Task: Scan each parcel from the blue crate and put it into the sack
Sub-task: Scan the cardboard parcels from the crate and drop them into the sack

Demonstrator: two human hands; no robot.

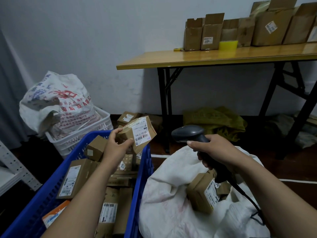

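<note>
- Blue crate [51,191], lattice-patterned walls.
- Brown cardboard parcel [137,133] with white barcode label.
- Dark grey scanner [188,133].
- Plain white sack [171,203].
- White bag [56,103], red and blue print.
- Yellow-topped table [214,57], black legs.

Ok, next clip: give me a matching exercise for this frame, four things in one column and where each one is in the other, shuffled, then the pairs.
Things:
1. scanner
2. labelled parcel
3. printed sack
4. yellow object

Places:
A. in the white basket
B. on the wooden table
C. held in the left hand
D. gripped in the right hand

Pairs: 1-D, 2-C, 3-A, 4-B
</note>
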